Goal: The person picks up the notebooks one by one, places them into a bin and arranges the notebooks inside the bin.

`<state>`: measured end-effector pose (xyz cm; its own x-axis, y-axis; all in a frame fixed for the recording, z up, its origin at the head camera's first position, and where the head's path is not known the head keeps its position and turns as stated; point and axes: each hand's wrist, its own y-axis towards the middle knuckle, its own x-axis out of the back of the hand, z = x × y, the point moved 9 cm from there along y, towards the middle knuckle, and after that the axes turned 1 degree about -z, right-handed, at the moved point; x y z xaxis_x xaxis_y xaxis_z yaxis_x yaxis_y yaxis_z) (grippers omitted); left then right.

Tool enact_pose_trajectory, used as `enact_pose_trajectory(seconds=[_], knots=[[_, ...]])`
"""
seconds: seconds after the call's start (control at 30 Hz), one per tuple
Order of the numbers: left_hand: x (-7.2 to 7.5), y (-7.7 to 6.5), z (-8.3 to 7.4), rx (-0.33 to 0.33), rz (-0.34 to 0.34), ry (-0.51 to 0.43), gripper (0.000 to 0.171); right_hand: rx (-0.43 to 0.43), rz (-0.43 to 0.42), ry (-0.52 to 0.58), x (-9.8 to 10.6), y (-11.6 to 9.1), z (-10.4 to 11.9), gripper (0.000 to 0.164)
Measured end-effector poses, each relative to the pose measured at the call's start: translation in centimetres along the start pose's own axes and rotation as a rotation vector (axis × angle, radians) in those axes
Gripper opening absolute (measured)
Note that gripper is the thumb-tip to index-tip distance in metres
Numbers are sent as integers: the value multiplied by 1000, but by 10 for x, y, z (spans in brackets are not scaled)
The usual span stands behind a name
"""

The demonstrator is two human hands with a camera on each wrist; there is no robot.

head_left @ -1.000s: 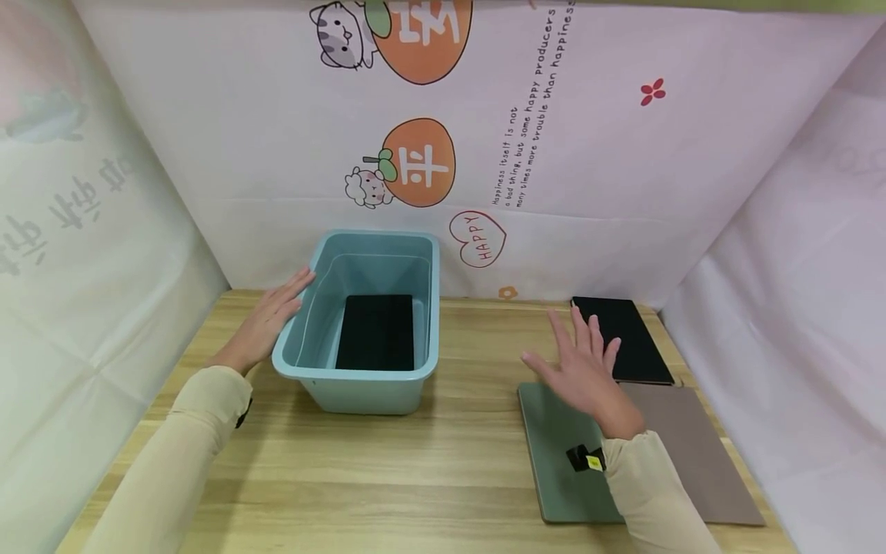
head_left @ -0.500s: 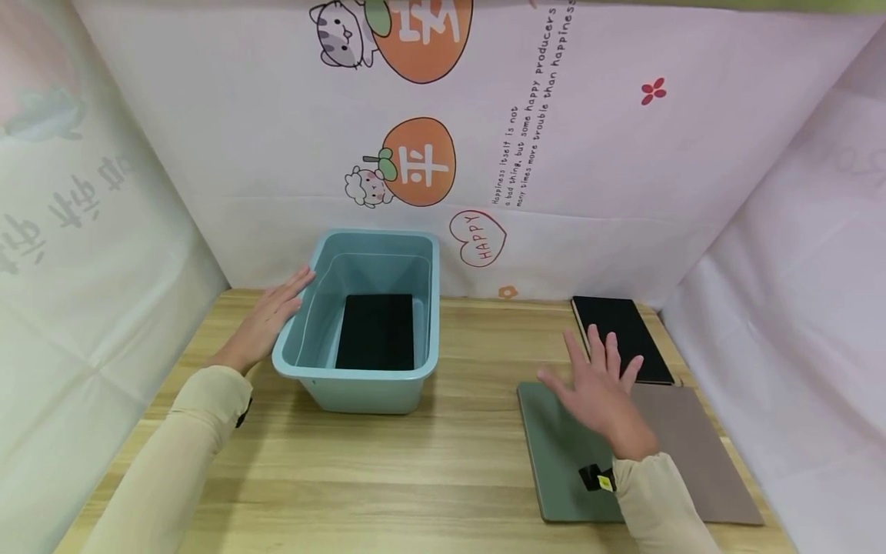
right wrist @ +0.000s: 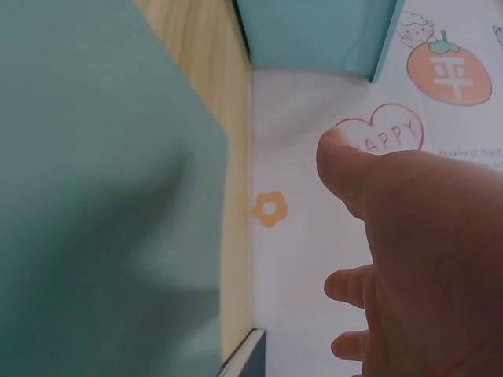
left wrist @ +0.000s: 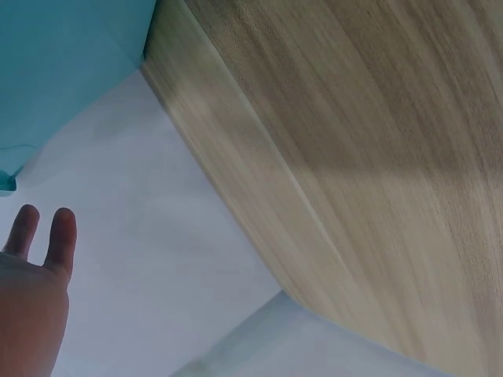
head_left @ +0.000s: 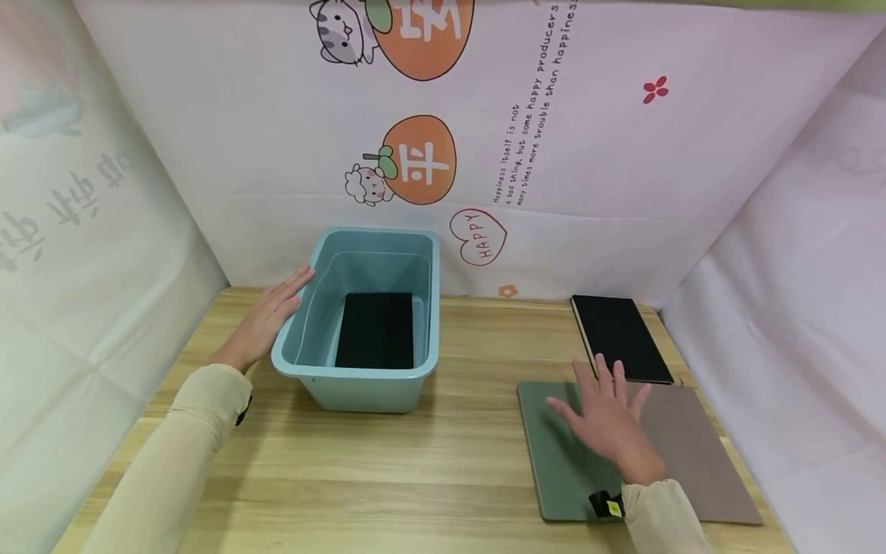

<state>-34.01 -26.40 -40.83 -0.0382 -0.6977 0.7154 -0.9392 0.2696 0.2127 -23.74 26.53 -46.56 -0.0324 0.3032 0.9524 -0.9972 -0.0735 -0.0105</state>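
Note:
My left hand (head_left: pixel 266 319) lies with straight fingers against the left rim of a light blue plastic bin (head_left: pixel 363 392). A flat black rectangular thing (head_left: pixel 376 331) lies on the bin's floor. My right hand (head_left: pixel 609 423), fingers spread, hovers over a flat green rectangular thing (head_left: pixel 561 485) and holds nothing. Right beside the green one lies a taupe flat thing (head_left: pixel 713 462); the hand and sleeve hide part of where they meet. Behind them sits a black notebook (head_left: pixel 619 335) with pale page edges. In the right wrist view the green surface (right wrist: pixel 94 181) carries the hand's shadow.
A wooden tabletop (head_left: pixel 388 485) carries everything. White printed cloth (head_left: pixel 588 154) stands as a wall behind it, and more white cloth (head_left: pixel 817 292) closes off the right and left sides. The bin stands near the back cloth.
My right hand has drawn back toward me and slightly right, away from the black notebook and over the green thing. The left hand and the bin stay in place.

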Motion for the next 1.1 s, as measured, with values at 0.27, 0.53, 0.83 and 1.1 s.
enact_pose_trajectory(seconds=[0.27,0.53,0.83,1.1], knots=[[0,-2,0,-19,-10,-8,50,-14,16,18,-16,-4,-14,95],[1,-1,-3,-36,-21,-15,50,-47,33,37,-32,-12,-23,96],[0,-1,-4,-39,-23,-17,50,-58,30,95,-41,-18,-26,93],[0,-1,-1,-22,-17,-18,50,-110,131,97,-48,-21,-28,95]])
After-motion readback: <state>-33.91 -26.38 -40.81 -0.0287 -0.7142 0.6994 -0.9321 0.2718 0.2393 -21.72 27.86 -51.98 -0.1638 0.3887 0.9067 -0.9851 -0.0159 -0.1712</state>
